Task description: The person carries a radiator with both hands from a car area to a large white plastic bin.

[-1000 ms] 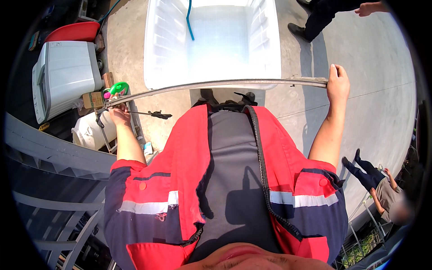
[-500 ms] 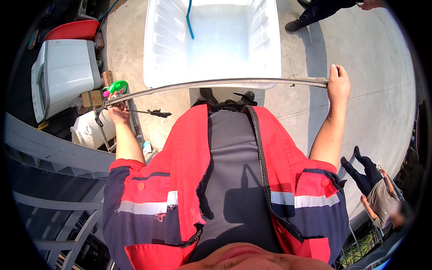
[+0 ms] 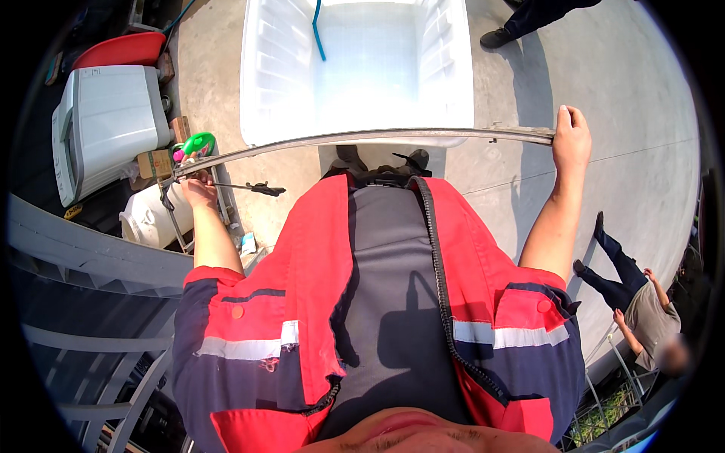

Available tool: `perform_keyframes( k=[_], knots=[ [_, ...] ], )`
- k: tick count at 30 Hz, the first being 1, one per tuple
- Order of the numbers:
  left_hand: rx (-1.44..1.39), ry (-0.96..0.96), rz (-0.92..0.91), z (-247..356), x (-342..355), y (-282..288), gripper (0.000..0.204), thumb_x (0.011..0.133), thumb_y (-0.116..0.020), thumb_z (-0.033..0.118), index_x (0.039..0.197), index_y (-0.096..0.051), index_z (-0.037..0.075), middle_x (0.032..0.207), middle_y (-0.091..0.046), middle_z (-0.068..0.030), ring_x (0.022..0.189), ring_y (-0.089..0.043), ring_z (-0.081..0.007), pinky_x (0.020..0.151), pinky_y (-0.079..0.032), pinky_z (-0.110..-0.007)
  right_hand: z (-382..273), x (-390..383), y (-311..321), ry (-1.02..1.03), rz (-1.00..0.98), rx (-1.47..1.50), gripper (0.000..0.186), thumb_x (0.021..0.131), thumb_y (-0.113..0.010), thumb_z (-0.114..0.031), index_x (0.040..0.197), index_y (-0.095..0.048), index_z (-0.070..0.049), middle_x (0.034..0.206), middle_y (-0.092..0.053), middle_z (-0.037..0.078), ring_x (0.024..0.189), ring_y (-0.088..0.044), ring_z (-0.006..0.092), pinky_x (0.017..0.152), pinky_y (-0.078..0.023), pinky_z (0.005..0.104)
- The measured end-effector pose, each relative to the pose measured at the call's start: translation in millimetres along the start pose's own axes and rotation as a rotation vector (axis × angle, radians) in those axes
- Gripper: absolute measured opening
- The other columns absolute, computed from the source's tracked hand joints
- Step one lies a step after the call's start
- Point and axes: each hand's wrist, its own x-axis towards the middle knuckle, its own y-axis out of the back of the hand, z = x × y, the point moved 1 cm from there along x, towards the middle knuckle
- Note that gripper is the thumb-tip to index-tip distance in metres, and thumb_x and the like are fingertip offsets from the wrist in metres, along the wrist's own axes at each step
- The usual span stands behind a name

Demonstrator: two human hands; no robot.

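Observation:
A long metal rail (image 3: 362, 137) spans between my hands at waist height, just in front of a large white plastic tub (image 3: 260, 75). My left hand (image 3: 201, 187) is closed on its left end, where thinner metal pieces and a dark rod with black fittings (image 3: 260, 189) hang. My right hand (image 3: 572, 136) is wrapped round the rail's right end. A thin blue-green hose (image 3: 317, 30) dangles inside the tub. My shoes (image 3: 415, 160) show beneath the rail.
At left are a white machine (image 3: 109, 124), red basin (image 3: 113, 53), cardboard box (image 3: 155, 164), green container (image 3: 200, 143), white drum (image 3: 151, 215) and curved grey metalwork (image 3: 91, 268). Two people stand on the concrete at right: legs (image 3: 529, 23) at top, a person in beige (image 3: 651, 313) lower down.
The rail and my right hand have risen very slightly. The person at lower right has shifted their legs in a step, and the legs at top right have moved a little.

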Motion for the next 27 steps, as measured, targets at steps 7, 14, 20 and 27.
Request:
perform_keyframes(
  k=[7,14,20,27],
  knots=[
    [-0.020,0.015,-0.014,-1.5,0.6,2.1,0.032,0.095,-0.043,0.025,0.121,-0.056,0.014,0.103,-0.065,-0.0002,0.051,-0.032,-0.0096,0.044,-0.026,-0.023,-0.2,0.5,3.6,-0.005,-0.002,-0.034,0.038,0.090,-0.053,-0.035,0.106,-0.066,-0.004,0.100,-0.069,0.013,0.095,-0.064,0.0260,0.084,-0.048,0.0352],
    [0.014,0.023,-0.040,-1.7,-1.1,2.9,0.029,0.094,-0.040,0.026,0.118,-0.054,0.016,0.114,-0.064,-0.0015,0.049,-0.032,-0.0092,0.042,-0.028,-0.024,5.7,1.9,3.5,0.025,0.013,-0.053,0.038,0.090,-0.052,-0.036,0.106,-0.066,-0.005,0.101,-0.069,0.013,0.095,-0.064,0.0266,0.084,-0.048,0.0356],
    [0.028,0.002,-0.076,2.3,-1.3,1.9,0.034,0.095,-0.043,0.025,0.124,-0.056,0.012,0.106,-0.066,-0.0015,0.050,-0.033,-0.0092,0.043,-0.025,-0.023,0.3,-0.9,5.9,0.014,0.005,-0.053,0.038,0.090,-0.053,-0.036,0.106,-0.066,-0.004,0.100,-0.069,0.013,0.094,-0.064,0.0268,0.083,-0.048,0.0356],
    [0.071,-0.024,-0.022,24.0,10.3,32.7,0.042,0.100,-0.042,0.040,0.125,-0.053,0.008,0.105,-0.062,-0.0050,0.051,-0.038,-0.0082,0.042,-0.029,-0.022,-8.8,-4.2,2.9,0.052,-0.005,-0.019,0.035,0.090,-0.053,-0.032,0.103,-0.066,-0.002,0.092,-0.068,0.013,0.086,-0.063,0.0225,0.079,-0.047,0.0329]
  ],
)
